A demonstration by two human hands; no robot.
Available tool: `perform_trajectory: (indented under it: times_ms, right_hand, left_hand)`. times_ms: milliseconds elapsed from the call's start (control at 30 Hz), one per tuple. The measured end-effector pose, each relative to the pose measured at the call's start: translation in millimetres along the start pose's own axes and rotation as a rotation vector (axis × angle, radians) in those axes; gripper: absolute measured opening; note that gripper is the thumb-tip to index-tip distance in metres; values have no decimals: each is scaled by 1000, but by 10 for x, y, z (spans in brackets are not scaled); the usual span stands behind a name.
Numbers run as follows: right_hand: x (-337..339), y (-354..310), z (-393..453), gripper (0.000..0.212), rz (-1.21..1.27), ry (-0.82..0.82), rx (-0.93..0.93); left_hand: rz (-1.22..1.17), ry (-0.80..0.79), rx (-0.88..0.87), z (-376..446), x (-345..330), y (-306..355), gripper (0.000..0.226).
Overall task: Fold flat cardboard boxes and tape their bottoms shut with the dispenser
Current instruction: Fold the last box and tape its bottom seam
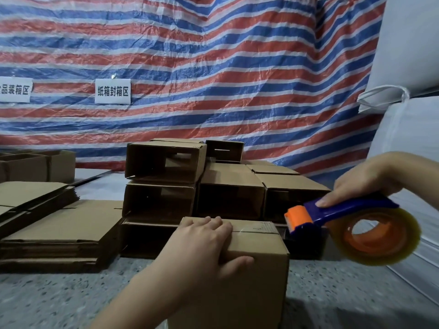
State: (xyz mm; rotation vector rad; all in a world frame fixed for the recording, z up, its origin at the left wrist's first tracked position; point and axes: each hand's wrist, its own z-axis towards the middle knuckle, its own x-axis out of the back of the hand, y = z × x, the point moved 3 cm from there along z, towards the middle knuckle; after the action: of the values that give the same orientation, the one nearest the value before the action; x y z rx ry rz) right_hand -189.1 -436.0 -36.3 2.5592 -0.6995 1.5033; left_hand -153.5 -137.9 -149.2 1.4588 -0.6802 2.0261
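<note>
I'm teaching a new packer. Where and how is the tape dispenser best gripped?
Grip the tape dispenser by its blue handle, from above, as the right hand does, thumb along the top. That leaves the orange cutter end pointing at the box and the roll free to turn.

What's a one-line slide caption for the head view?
Left hand steadies a folded box while the right hand holds the tape dispenser at its far edge.
</note>
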Motion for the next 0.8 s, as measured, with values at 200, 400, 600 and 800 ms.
perform_trajectory:
  times_ms: [200,400,600,800]
  right_hand:
    - [-194,-92,128,73,-7,25,-6]
    - [-202,-44,174,76,17,3,-1]
    - [-74,184,103,82,112,-14,18]
    - [-17,201,-203,71,-118,18,-54]
  left_hand:
    - [68,-72,79,196,147,209,97]
    - [-133,-88,-118,363,22,559,86]
    - [-76,-87,-129,419,-45,548,84]
    - [-85,-62,-146,401,-67,543,85]
